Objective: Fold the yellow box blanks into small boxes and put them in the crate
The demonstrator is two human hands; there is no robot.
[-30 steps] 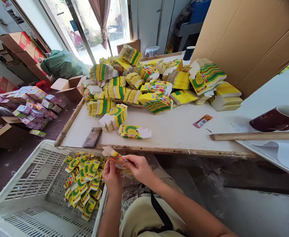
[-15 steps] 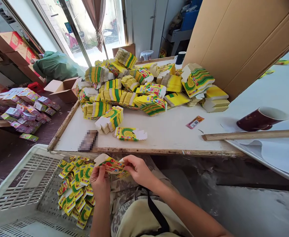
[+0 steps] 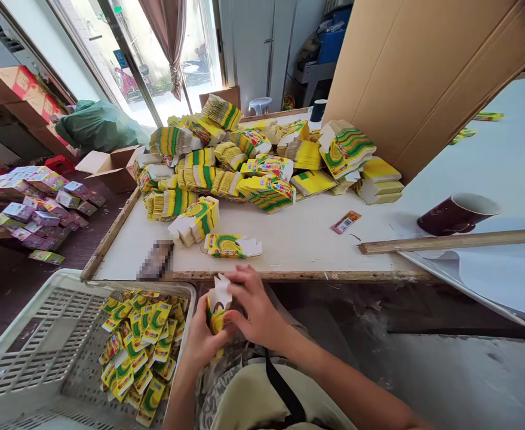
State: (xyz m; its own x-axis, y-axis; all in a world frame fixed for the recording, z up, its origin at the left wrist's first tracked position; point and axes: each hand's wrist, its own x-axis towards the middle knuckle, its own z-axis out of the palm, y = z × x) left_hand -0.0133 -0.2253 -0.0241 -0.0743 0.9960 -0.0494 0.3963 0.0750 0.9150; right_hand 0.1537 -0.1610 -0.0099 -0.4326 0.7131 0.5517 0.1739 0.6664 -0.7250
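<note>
Over my lap, at the table's front edge, my left hand (image 3: 202, 337) is closed around a small yellow-and-green cardboard box (image 3: 217, 307). White flaps stick up at the box's open end. My right hand (image 3: 257, 307) bends over that end, its thumb on the box and its slightly blurred fingers by the flaps. Beyond the hands, a few flat folded boxes (image 3: 229, 245) lie on the table, beside a standing bundle of box blanks (image 3: 195, 221). To my left, a white plastic crate (image 3: 47, 334) contains many finished-looking yellow boxes (image 3: 141, 340).
Stacks of yellow box blanks (image 3: 226, 164) cover the back of the table (image 3: 298, 251). A maroon mug (image 3: 454, 215), a wooden stick (image 3: 450, 240) and a small packet (image 3: 346, 221) lie to the right. A tall cardboard sheet (image 3: 405, 71) stands behind. Pink boxes (image 3: 42, 209) are heaped on the left floor.
The box has turned from lying flat between both hands to upright, flaps up. My left hand has moved right and wraps it; my right hand has come over its top. The view shifted slightly.
</note>
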